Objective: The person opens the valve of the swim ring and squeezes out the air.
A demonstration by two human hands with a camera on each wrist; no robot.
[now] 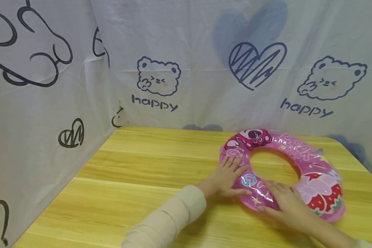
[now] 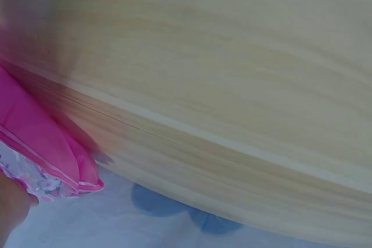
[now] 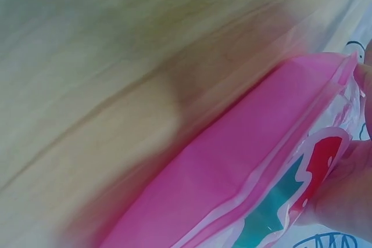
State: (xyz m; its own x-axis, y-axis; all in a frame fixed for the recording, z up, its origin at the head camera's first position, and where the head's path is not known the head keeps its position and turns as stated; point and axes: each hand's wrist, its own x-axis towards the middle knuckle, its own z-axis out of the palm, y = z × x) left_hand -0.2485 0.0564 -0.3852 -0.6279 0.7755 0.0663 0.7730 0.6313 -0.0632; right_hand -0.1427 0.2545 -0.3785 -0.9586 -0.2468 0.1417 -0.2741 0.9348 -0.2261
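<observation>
Swim ring (image 1: 320,167) spot?

Right half of worktop (image 1: 136,175), its far side up by the far edge. Wide open room left, narrower strip right.

Grip?

Left hand (image 1: 227,179) spread flat on its left side. Right hand (image 1: 289,206) over the near side; can't tell if gripping.

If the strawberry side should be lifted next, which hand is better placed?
Probably the right hand: it touches the pink ring beside the strawberry print, while the left hand lies farther away, nearer the bear print.
</observation>
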